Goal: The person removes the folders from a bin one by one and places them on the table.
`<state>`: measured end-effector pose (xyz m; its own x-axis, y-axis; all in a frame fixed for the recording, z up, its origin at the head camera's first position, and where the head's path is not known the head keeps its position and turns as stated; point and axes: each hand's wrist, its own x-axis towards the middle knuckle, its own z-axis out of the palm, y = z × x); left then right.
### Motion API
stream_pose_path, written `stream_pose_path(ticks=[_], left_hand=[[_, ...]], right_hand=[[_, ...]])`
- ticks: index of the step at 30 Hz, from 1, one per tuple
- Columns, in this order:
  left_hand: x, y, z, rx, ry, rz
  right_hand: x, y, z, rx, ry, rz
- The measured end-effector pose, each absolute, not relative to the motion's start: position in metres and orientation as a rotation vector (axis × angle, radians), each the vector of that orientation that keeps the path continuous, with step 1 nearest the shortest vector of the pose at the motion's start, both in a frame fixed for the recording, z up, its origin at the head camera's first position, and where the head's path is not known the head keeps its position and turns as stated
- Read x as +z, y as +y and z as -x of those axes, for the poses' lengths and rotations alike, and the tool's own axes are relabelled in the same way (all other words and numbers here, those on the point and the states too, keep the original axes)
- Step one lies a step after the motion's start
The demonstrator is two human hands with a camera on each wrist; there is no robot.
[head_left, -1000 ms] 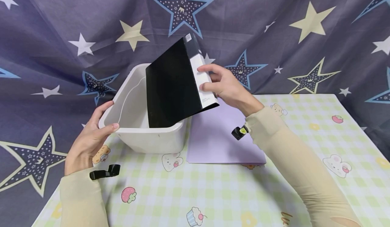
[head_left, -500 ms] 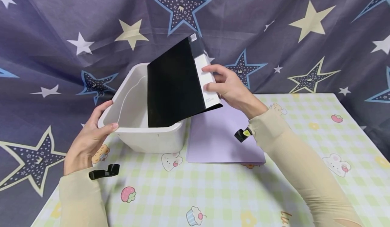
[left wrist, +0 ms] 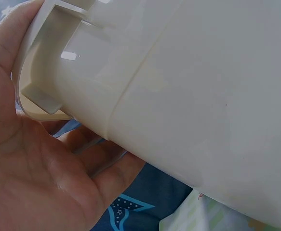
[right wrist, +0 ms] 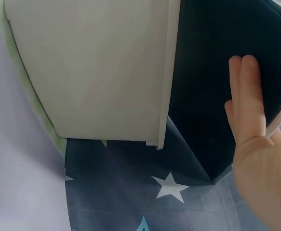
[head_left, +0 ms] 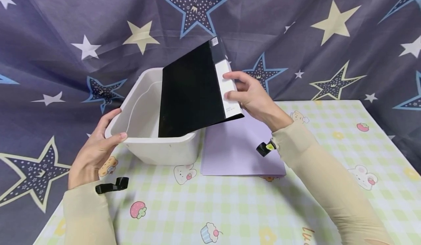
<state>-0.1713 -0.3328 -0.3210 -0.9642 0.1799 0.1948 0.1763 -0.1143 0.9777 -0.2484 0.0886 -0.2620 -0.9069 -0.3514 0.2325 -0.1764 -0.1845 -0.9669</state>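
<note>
A black binder (head_left: 192, 91) with a white spine label leans out of a white plastic bin (head_left: 164, 151), its lower part inside and its spine raised to the right. My right hand (head_left: 251, 93) grips the spine, thumb and index finger on the label. In the right wrist view, other fingers of that hand (right wrist: 256, 110) lie along the binder's far cover (right wrist: 203, 72). At the bin's left end my left hand (head_left: 98, 142) holds the rim, thumb on top. Seen from the left wrist, the palm and fingers (left wrist: 109, 168) support the bin's outer wall (left wrist: 179, 96) below its lip.
Lilac sheets or folders (head_left: 243, 153) lie stacked on the table just right of the bin, partly under the raised binder. A checked tablecloth (head_left: 171, 204) with cartoon prints covers the table. Behind hangs a dark curtain (head_left: 250, 14) patterned with stars.
The binder's spine has swung a little to the right and slightly down with my right hand. My left hand and the bin stay in place.
</note>
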Motion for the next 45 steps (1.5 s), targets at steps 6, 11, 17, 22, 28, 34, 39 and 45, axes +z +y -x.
stream_pose_path(ticks=[6,11,17,22,28,34,39,45], left_hand=[[-0.321,-0.331,0.172,2.304,2.096,-0.425],[-0.32,-0.331,0.171,2.299,2.103,-0.421],[-0.32,-0.331,0.17,2.295,2.105,-0.421],[-0.319,-0.33,0.17,2.292,2.101,-0.419],[-0.319,-0.331,0.17,2.291,2.101,-0.421],[-0.319,-0.33,0.171,2.285,2.116,-0.424],[-0.319,-0.33,0.171,2.284,2.118,-0.424],[-0.32,-0.331,0.171,2.296,2.098,-0.418]], right_hand=[[-0.265,0.093,0.245,-2.289,1.873,0.583],[-0.268,0.097,0.244,-2.317,1.854,0.584],[-0.272,0.101,0.242,-2.356,1.85,0.622],[-0.275,0.104,0.24,-2.392,1.787,0.6],[-0.278,0.107,0.238,-2.429,1.769,0.61],[-0.28,0.11,0.235,-2.463,1.751,0.609],[-0.281,0.112,0.234,-2.507,1.665,0.605],[-0.283,0.115,0.232,-2.549,1.607,0.602]])
